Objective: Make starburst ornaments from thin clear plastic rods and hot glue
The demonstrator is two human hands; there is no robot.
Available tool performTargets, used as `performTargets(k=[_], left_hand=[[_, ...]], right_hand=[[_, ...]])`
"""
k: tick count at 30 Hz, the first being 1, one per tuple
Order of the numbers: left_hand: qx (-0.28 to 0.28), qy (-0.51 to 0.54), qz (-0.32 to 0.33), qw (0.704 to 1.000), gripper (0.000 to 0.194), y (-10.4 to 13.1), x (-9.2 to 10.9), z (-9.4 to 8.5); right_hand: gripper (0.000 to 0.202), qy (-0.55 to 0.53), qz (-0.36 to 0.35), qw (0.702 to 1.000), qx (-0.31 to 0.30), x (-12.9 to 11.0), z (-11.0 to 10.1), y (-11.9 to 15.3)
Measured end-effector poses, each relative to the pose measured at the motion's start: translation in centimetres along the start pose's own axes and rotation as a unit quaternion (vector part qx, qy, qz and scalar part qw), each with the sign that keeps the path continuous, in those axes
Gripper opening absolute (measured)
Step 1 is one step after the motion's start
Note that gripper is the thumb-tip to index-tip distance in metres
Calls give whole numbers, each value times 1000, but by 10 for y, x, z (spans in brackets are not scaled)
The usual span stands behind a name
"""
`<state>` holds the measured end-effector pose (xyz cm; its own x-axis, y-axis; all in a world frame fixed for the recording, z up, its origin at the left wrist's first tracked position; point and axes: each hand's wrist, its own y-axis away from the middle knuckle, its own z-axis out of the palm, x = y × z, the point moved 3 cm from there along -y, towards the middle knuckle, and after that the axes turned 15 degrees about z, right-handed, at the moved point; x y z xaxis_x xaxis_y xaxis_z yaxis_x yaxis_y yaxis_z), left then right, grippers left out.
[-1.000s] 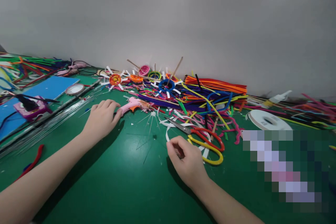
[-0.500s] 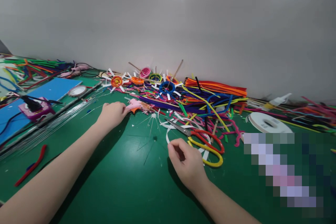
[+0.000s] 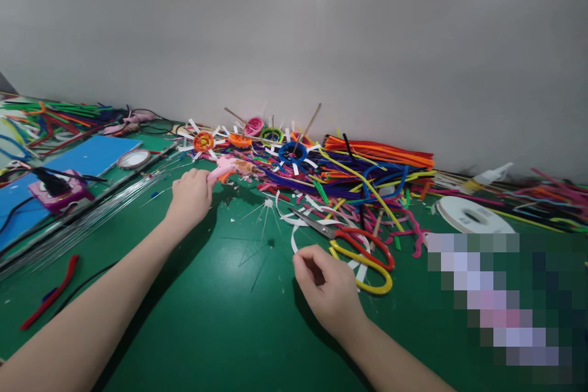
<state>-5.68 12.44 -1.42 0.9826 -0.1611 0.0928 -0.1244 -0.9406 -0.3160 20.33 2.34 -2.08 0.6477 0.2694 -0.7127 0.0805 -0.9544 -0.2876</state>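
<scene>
My left hand (image 3: 190,196) is wrapped round the handle of a pink glue gun (image 3: 225,166), whose stained nozzle points right over the pile of scraps. My right hand (image 3: 324,285) is closed in a pinch on the end of a thin white strip (image 3: 294,237) that curls up from the fingertips. Just right of that hand lie scissors (image 3: 362,254) with red and yellow handles. Between my hands, thin clear strands (image 3: 267,203) fan out from a white blob on the green table (image 3: 220,318).
Flower-like coiled pieces (image 3: 203,142) with white strips stand at the back beside bundled pipe cleaners (image 3: 381,153). At right are a white spool (image 3: 473,214) and a glue bottle (image 3: 489,177). Left are a blue board (image 3: 108,153), a tape roll (image 3: 134,159) and a purple power block (image 3: 59,193).
My left hand has raised the pink glue gun off the table edge of the pile, moving it slightly up and left. My right hand has barely moved.
</scene>
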Motion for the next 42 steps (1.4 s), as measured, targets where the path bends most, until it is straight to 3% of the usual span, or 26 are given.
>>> performTargets(k=[11,23,27,33,42], left_hand=[[84,75,-16,993,38,7,9,-6],[120,67,-10,990,48,11,11,-3],[180,69,29,981,45,13,11,-6],[302,62,117,944,35,19,14,-15],[358,-3,190,914,33,22,7,-22]], right_hand=[[24,0,-10,1000,-4,-1,-1,0],[21,-9,-61,998,-24,-9,2,7],[21,-9,-72,997,-27,-9,2,7],[19,-26,-88,995,-26,-9,3,8],[20,-35,-80,996,-33,-8,3,7]])
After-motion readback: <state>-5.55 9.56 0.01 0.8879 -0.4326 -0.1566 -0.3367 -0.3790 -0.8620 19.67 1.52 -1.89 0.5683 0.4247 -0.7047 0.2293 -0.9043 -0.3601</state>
